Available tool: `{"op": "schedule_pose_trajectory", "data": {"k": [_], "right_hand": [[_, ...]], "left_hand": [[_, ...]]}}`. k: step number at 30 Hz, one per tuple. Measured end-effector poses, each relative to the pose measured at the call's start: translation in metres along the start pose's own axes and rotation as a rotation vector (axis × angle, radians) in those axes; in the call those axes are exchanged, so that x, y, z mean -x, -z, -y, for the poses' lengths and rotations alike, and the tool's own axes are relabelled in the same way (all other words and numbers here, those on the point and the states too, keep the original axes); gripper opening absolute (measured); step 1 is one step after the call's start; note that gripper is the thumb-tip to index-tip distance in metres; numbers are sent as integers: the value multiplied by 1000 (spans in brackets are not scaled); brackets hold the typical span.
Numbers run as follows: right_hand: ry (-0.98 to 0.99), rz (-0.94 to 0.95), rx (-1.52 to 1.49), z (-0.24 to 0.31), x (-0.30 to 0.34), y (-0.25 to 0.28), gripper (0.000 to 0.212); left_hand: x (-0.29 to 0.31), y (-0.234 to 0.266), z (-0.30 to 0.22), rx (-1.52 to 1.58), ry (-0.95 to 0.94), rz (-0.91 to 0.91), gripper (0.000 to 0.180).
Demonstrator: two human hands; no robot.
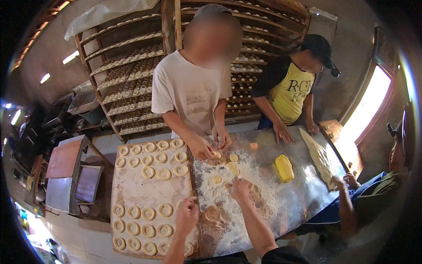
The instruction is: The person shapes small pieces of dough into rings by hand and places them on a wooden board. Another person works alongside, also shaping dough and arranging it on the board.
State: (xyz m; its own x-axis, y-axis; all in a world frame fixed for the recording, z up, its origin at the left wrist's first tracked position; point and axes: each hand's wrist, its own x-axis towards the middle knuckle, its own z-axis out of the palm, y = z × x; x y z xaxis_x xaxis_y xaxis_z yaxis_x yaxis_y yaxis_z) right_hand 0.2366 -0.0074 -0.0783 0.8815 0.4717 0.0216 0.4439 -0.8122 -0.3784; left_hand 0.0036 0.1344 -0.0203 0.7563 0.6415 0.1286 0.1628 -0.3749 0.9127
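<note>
My left hand (187, 216) is curled closed over the right edge of the wooden board (140, 191). Part of a pale dough ring (180, 203) shows beside its fingers; whether the fingers hold anything is hidden. On the flour-dusted metal table, my right hand (239, 190) is bent down with its fingertips at a small round dough piece (227, 185), which it partly covers. Several more dough pieces (216, 179) lie just beyond it in the flour (211, 189). Rows of dough rings (148, 214) fill the near and far parts of the board.
Across the table, a person in a white shirt (193, 88) handles dough with both hands. A yellow block of fat or dough (284, 168) and a long dough sheet (317, 154) lie to the right, near two other people. Loaded racks (132, 75) stand behind.
</note>
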Motion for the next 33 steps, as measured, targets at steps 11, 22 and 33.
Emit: {"op": "schedule_pose_trajectory", "data": {"k": [11, 22, 33], "right_hand": [[235, 454, -837, 3, 48, 93, 58], [340, -71, -434, 49, 65, 83, 71], [-19, 834, -1968, 89, 92, 44, 61]], "left_hand": [[-5, -68, -59, 52, 145, 209, 39], [-1, -56, -64, -86, -110, 16, 40], [23, -14, -22, 716, -164, -78, 50]]}}
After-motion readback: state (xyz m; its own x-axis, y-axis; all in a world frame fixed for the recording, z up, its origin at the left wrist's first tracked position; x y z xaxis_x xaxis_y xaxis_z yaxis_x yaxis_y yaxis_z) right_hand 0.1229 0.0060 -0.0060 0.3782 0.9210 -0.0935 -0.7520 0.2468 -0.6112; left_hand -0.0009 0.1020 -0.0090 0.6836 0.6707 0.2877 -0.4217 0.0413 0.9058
